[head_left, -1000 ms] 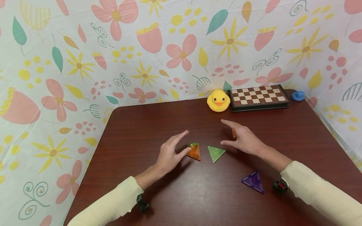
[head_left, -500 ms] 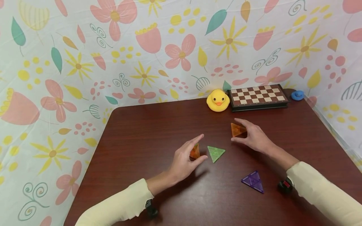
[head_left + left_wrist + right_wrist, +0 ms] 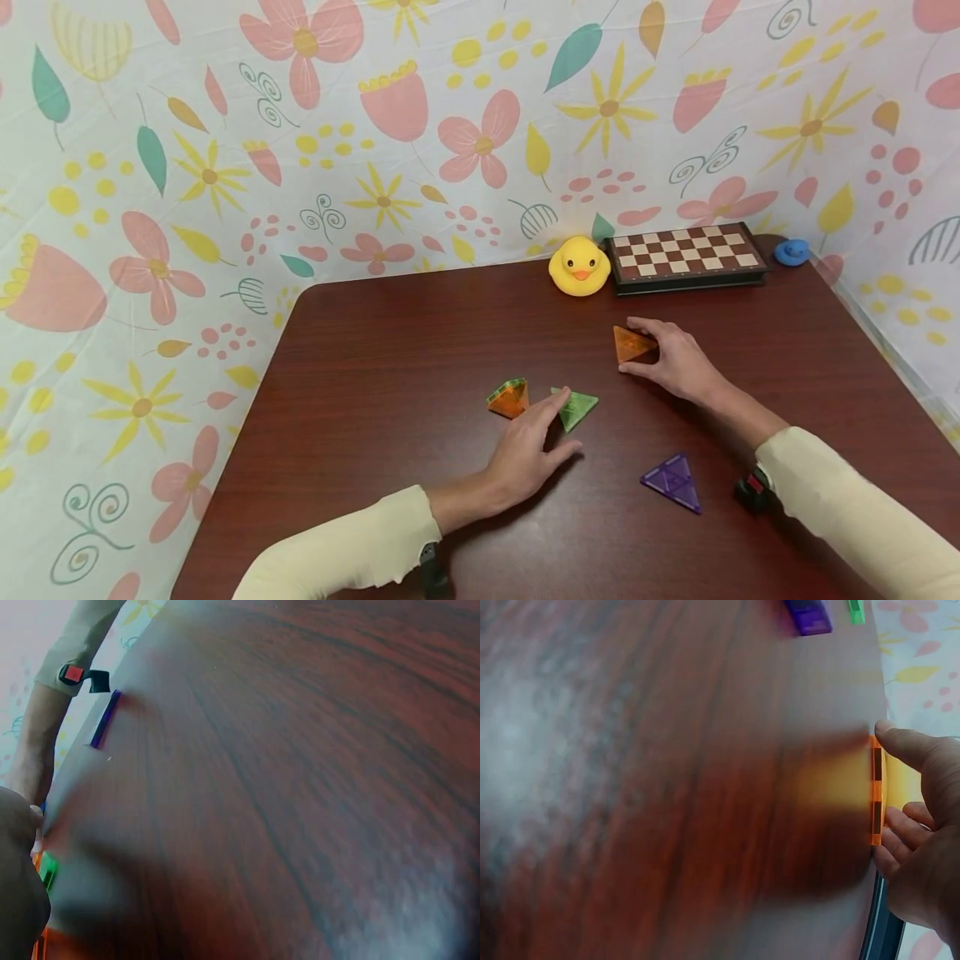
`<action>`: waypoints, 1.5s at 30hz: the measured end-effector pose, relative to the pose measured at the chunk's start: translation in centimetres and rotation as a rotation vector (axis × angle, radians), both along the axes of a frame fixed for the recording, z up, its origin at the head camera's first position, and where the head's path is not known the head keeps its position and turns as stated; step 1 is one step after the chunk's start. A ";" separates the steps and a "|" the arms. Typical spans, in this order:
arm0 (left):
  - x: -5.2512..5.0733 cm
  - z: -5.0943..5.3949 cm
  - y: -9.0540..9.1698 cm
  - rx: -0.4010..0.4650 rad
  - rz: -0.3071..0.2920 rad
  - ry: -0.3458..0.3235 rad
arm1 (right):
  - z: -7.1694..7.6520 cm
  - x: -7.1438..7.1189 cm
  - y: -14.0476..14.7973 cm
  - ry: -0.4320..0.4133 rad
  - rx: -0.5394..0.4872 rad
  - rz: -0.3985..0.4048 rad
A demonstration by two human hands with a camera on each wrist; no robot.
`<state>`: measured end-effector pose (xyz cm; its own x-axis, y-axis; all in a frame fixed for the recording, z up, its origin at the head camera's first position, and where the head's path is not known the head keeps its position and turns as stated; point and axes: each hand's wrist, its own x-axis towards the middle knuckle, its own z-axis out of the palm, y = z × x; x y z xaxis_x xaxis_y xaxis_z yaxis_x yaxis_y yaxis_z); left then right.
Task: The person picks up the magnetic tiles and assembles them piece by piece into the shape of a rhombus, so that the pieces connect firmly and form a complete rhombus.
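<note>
My right hand (image 3: 678, 362) holds an orange triangular magnetic tile (image 3: 632, 343) between thumb and fingertips, toward the back right of the table. In the right wrist view the thumb is at one end of this orange tile (image 3: 877, 791) and the fingers are at the other. My left hand (image 3: 525, 458) reaches over a flat green triangular tile (image 3: 579, 408), its fingers nearly straight and covering the left corner. Whether they touch it I cannot tell. Just left of those fingers, an orange tile and a green one sit together as a small cluster (image 3: 509, 398).
A purple triangular tile (image 3: 672, 483) lies nearer the front, left of the right wrist. Along the back edge stand a yellow rubber duck (image 3: 580, 267), a checkered board box (image 3: 686, 258) and a small blue duck (image 3: 791, 252). Flowered cloth (image 3: 420, 167) hangs behind the brown table (image 3: 360, 333).
My left hand has moved right, past the orange and green cluster to the green tile. My right hand has moved right and closed its thumb and fingers on the orange tile.
</note>
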<state>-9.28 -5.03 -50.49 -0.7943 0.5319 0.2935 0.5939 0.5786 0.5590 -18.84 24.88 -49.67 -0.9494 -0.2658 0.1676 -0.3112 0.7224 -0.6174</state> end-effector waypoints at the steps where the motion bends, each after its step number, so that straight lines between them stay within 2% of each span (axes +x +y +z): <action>1: 0.1 -0.1 0.2 -0.010 0.005 -0.001 | -0.1 0.0 0.0 0.003 -0.002 -0.002; 8: 0.1 -0.7 1.0 -0.055 0.043 0.009 | -0.3 -0.4 -0.2 0.026 0.006 -0.004; 20: -0.2 -1.3 1.5 -0.087 0.027 0.085 | -0.6 -0.7 -0.5 0.037 -0.011 0.017; 25: -0.4 -1.5 1.6 -0.095 0.028 0.133 | -0.5 -1.0 -0.6 -0.017 -0.028 0.026; 35: -0.6 -1.6 1.7 -0.098 0.023 0.166 | -0.4 -1.4 -0.6 -0.152 -0.069 0.028; 40: -0.6 -1.6 1.8 -0.113 0.025 0.179 | -0.2 -1.5 -0.6 -0.187 -0.062 0.032; 45: -0.7 -1.6 1.9 -0.125 0.028 0.187 | 0.1 -1.4 -0.6 -0.177 -0.059 0.045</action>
<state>-9.95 -3.17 -52.12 -0.7473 0.5520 0.3700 0.6633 0.6541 0.3636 -20.24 24.31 -49.56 -0.9527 -0.3035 0.0151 -0.2251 0.6713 -0.7062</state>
